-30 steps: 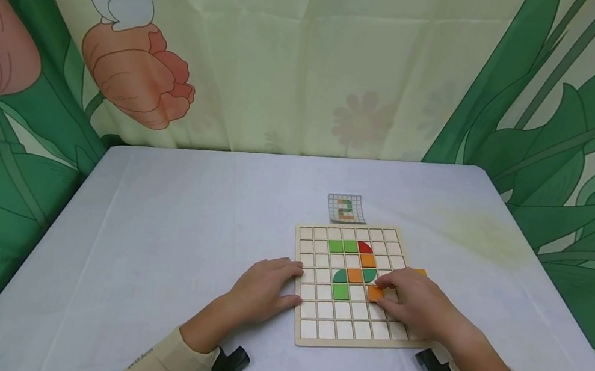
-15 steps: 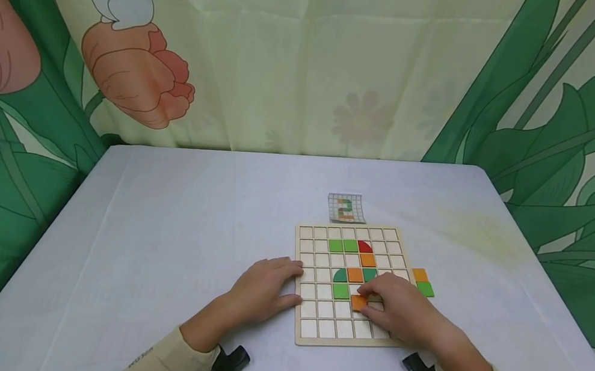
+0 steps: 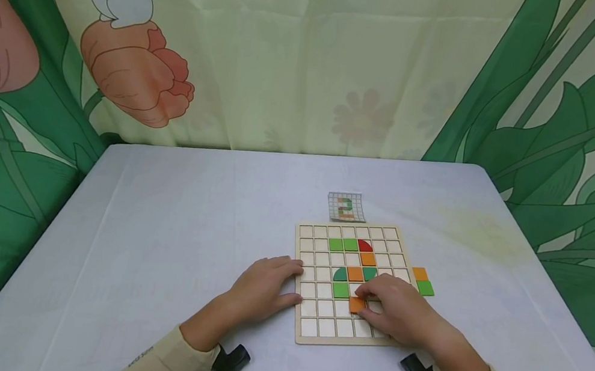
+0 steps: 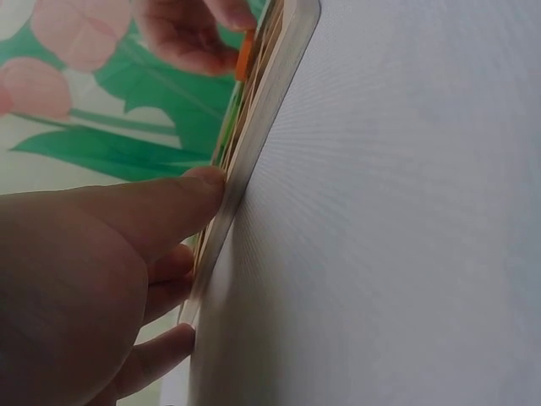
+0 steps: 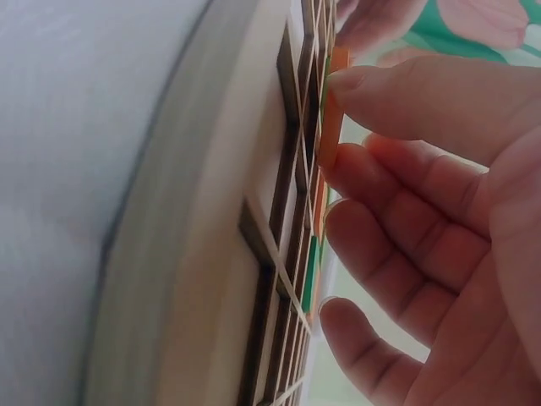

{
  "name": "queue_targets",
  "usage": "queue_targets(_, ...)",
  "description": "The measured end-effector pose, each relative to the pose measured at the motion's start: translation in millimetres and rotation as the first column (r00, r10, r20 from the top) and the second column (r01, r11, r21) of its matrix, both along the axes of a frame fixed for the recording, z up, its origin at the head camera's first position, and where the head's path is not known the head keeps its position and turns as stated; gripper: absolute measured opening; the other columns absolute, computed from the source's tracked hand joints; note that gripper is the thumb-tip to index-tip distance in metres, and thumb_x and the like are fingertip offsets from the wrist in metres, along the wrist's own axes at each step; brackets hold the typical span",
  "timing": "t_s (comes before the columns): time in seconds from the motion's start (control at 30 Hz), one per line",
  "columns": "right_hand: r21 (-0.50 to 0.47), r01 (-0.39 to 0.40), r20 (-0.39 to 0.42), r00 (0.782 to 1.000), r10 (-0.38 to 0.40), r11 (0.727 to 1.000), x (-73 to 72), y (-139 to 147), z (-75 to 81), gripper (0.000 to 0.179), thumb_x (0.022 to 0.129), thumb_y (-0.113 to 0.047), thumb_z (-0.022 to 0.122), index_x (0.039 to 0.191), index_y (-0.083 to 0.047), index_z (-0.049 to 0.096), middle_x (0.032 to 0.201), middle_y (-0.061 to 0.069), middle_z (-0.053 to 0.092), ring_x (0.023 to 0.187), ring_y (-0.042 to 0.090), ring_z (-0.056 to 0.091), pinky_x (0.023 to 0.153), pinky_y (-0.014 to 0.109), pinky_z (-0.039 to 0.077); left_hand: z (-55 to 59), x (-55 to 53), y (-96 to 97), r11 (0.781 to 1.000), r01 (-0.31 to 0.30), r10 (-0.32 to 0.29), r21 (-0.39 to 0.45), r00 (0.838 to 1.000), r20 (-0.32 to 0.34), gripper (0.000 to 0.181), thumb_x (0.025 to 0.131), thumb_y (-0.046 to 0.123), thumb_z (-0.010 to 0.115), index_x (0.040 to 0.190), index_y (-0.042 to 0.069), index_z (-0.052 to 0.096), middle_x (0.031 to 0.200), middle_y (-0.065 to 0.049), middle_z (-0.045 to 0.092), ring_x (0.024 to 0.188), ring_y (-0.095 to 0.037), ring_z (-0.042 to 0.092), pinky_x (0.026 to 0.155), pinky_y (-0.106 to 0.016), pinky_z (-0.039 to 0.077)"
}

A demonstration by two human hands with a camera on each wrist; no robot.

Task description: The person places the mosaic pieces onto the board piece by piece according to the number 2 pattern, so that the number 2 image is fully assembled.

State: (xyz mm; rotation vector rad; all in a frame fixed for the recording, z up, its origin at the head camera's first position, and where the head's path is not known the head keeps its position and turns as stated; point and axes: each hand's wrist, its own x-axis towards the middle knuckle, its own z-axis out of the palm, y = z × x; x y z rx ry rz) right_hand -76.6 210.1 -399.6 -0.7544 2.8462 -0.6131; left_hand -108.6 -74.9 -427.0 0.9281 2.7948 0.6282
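A wooden grid board [image 3: 341, 343] lies on the white table. My right hand [image 3: 399, 308] pinches an orange square tile [image 3: 357, 305] between thumb and fingers. In the right wrist view the orange tile [image 5: 336, 106] stands proud of the grid, tipped slightly. My left hand [image 3: 265, 288] rests against the board's left edge, its fingertips and thumb touching the rim. Seated in the cells are a red quarter-round tile [image 3: 364, 246], dark green quarter-round tiles [image 3: 340, 274], orange squares [image 3: 355, 274] and light green squares [image 3: 341, 290]. My right hand hides some cells at the lower right.
An orange square tile [image 3: 419, 274] and a light green one [image 3: 426, 288] lie just off the board's right edge. Behind the board is a small printed card [image 3: 346, 208] with a coloured grid pattern. A patterned curtain [image 3: 310, 60] hangs beyond the table.
My right hand has moved left and slightly nearer with the orange tile, shifting only a little in the last half second. Loose tiles at the right came into view. My left hand stayed put.
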Motion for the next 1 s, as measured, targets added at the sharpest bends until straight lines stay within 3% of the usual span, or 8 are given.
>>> queue_targets(0.2,-0.007,-0.033,0.015,0.999,0.033,0.999,2.3,-3,-2.6,0.017,0.087,-0.020,0.077,0.103,-0.016,0.073,0.099,-0.014,0.064,0.096,0.013,0.058,0.088,0.041,0.051,-0.4,0.2,0.0,1.000,-0.002,0.002,0.009,1.000,0.008,0.049,0.092,0.035,0.073,0.132,0.012,0.062,0.139,0.000,0.059,0.132,-0.024,0.051,0.107,-0.046,0.041)
queue_targets(0.6,-0.044,-0.094,-0.046,0.995,0.092,0.995,3.4,-8,-1.0,0.014,0.087,-0.021,0.078,0.100,-0.017,0.074,0.097,-0.013,0.067,0.092,0.014,0.061,0.084,0.040,0.052,-0.9,-0.3,-0.8,1.000,0.006,-0.006,0.025,1.000,-0.015,0.047,0.091,0.034,0.074,0.131,0.011,0.062,0.138,-0.001,0.059,0.131,-0.024,0.051,0.105,-0.046,0.042)
queue_targets(1.0,-0.046,-0.097,-0.060,0.994,0.094,0.994,2.4,-15,-1.9,0.010,0.088,-0.022,0.078,0.097,-0.018,0.076,0.094,-0.013,0.068,0.089,0.012,0.062,0.082,0.039,0.053,-3.7,-0.8,-1.6,0.999,0.021,-0.019,0.039,0.999,-0.041,0.046,0.091,0.032,0.075,0.129,0.010,0.063,0.137,-0.002,0.060,0.130,-0.024,0.052,0.104,-0.046,0.044)
